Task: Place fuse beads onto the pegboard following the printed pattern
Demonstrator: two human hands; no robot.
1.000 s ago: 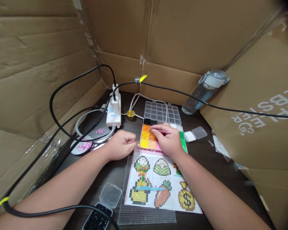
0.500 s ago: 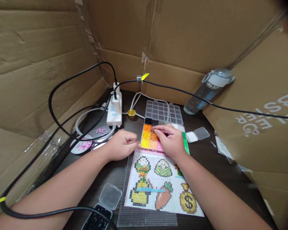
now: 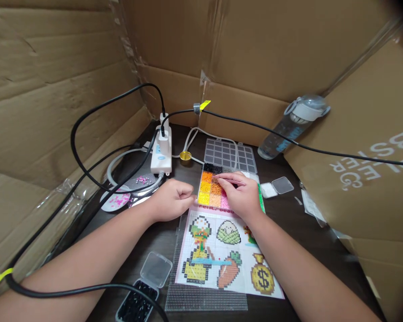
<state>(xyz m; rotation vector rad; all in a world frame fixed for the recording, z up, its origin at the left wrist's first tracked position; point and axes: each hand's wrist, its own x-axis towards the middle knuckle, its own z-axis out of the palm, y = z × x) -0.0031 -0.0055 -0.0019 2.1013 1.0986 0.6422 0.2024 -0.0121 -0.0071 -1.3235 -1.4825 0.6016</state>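
Pink tweezers [image 3: 233,180] are pinched in my right hand [image 3: 242,195], their tips over the brown and orange compartments of the bead box [image 3: 205,188]. My left hand [image 3: 174,199] is closed in a loose fist on the table at the box's left edge; whether it holds anything is hidden. Below the box lies a printed pattern sheet [image 3: 228,232] with pixel pictures, resting partly on a clear pegboard [image 3: 204,302]. Several coloured beads form a figure at the sheet's left, with a light-blue strip [image 3: 208,262] across it.
A black cable [image 3: 74,129] loops over my left arm. Behind stand a white power strip [image 3: 161,156] and a yellow round dish [image 3: 185,156]. A small box of black beads [image 3: 137,300] lies at front left, a water bottle [image 3: 292,127] at back right. Cardboard walls [image 3: 255,53] surround the table.
The view has shifted slightly. My right hand stays over the bead box with the tweezers, their tips moved only a little. My left fist is much the same.
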